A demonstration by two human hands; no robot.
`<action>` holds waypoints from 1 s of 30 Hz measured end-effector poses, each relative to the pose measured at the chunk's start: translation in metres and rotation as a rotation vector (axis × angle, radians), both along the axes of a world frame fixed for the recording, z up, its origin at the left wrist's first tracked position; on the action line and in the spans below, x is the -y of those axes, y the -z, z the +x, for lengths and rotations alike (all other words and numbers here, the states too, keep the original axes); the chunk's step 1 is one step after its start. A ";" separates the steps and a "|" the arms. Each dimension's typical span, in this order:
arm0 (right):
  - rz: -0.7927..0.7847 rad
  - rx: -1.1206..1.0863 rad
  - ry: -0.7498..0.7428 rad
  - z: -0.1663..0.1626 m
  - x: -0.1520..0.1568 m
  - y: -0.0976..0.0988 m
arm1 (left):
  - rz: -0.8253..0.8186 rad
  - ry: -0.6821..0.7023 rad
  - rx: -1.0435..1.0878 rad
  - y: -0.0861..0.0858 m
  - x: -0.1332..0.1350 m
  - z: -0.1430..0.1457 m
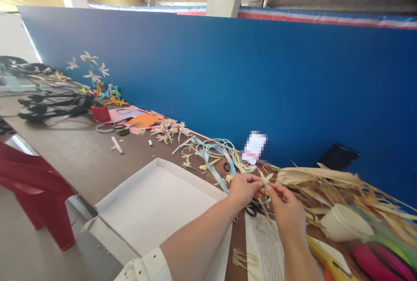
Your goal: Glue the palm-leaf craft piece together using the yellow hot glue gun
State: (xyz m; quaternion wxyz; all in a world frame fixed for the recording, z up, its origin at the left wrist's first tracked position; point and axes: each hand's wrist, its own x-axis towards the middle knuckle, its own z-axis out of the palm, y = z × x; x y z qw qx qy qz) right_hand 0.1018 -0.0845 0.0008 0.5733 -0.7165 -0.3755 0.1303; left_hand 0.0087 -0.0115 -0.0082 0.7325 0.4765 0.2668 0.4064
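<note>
Husk strip [265, 180] between both hands' grips.

— What's on the table [78, 155]?
— A white tray [156, 203] at its near edge, husks [329, 185] and a cup [345, 222] at the right.
— And along the far edge?
— Ribbons [211, 153], scissors [122, 130], a red spool [100, 113], headsets [48, 107].

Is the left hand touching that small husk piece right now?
Touching. The head view shows the left hand pinching the husk piece at its fingertips, the right hand holding it too.
</note>
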 end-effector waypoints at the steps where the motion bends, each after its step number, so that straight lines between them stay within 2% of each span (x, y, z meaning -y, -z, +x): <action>1: -0.008 0.001 -0.005 0.000 0.000 0.001 | -0.017 -0.004 0.008 -0.002 0.000 -0.001; 7: -0.068 -0.026 -0.069 0.004 -0.003 0.009 | -0.076 -0.027 0.052 -0.007 0.000 -0.007; 11: -0.044 -0.058 -0.083 0.005 -0.003 0.013 | -0.098 -0.008 0.074 -0.009 0.001 -0.009; 20: -0.038 -0.207 -0.185 -0.001 -0.001 0.010 | -0.112 0.010 0.047 -0.011 0.002 -0.010; 30: 0.004 -0.034 -0.174 0.003 -0.003 0.010 | -0.131 0.020 0.015 -0.013 0.003 -0.012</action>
